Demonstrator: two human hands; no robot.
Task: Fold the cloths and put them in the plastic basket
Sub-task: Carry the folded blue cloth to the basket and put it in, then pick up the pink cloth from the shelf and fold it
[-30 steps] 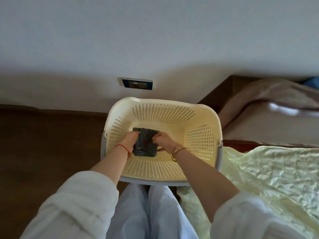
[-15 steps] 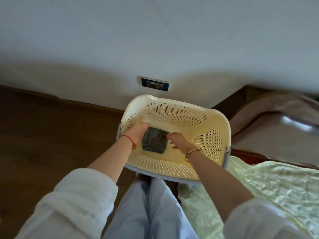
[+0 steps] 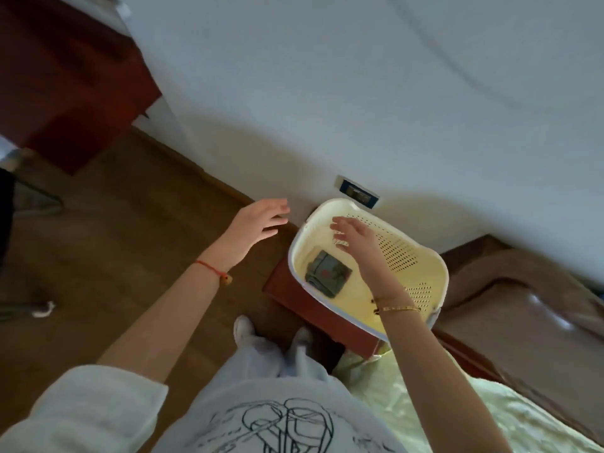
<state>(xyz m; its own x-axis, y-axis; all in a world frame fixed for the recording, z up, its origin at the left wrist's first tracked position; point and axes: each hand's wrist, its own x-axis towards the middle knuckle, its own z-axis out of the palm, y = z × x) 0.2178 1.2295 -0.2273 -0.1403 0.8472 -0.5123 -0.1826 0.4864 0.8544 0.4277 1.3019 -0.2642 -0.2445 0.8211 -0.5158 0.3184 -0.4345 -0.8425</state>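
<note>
A cream plastic basket [image 3: 425, 256] with perforated walls rests on a low reddish stool by the wall. A folded dark grey cloth [image 3: 328, 276] with a reddish mark lies flat on the basket's floor, near its left wall. My right hand [image 3: 354, 238] hovers over the basket, above and just right of the cloth, fingers spread and holding nothing. My left hand [image 3: 258, 223] is outside the basket, to its left over the wooden floor, fingers apart and empty.
The reddish stool [image 3: 313, 305] sticks out under the basket. A pale green bedspread [image 3: 457, 407] lies at the lower right, with a brown upholstered headboard [image 3: 523, 305] beyond. A wall socket [image 3: 358, 192] sits behind the basket. Dark red furniture [image 3: 65, 76] stands at the upper left.
Both hands have let go of the folded cloth and lifted out of the basket; the left hand has swung out to the left. My view has turned left.
</note>
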